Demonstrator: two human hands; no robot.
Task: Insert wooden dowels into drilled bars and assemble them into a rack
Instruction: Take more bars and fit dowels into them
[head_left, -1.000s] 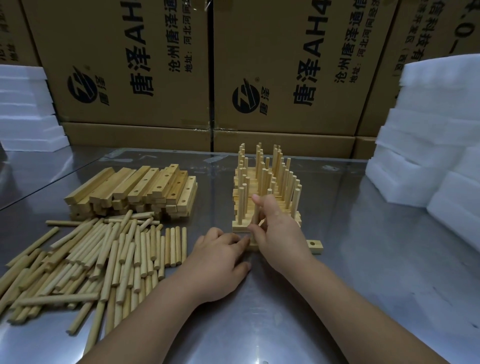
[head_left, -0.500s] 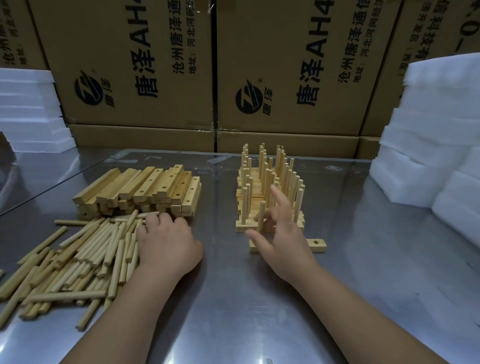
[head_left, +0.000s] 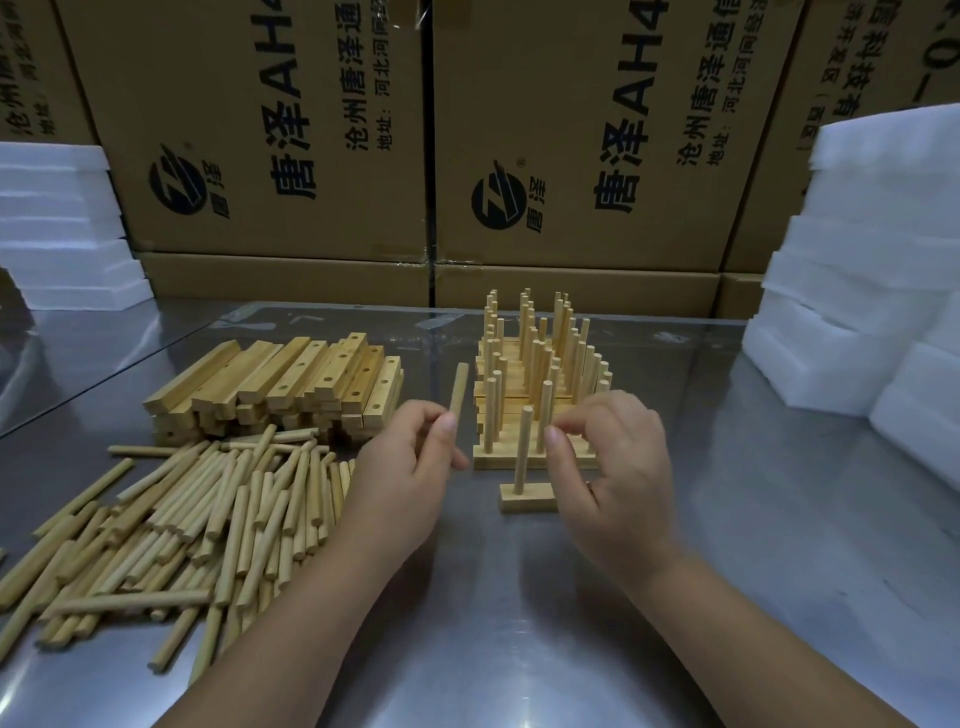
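My left hand (head_left: 410, 467) pinches one wooden dowel (head_left: 458, 388) upright, just left of the finished bars. A drilled bar (head_left: 527, 497) lies on the table in front of me with one dowel (head_left: 522, 447) standing in its left hole. My right hand (head_left: 613, 467) hovers over the bar's right end, fingers curled and apart, holding nothing. Behind it stands a group of finished bars with dowels (head_left: 540, 374). Loose dowels (head_left: 208, 514) lie in a heap at the left, and drilled bars (head_left: 280, 384) are stacked behind them.
The work surface is a shiny metal table (head_left: 779, 545). Cardboard boxes (head_left: 571, 156) form a wall at the back. White foam blocks are stacked at the right (head_left: 857, 312) and at the far left (head_left: 57, 234).
My left hand went to the dowel heap, picked up one dowel and brought it up beside the finished bars. My right hand let go of the dowel now standing in the front bar.
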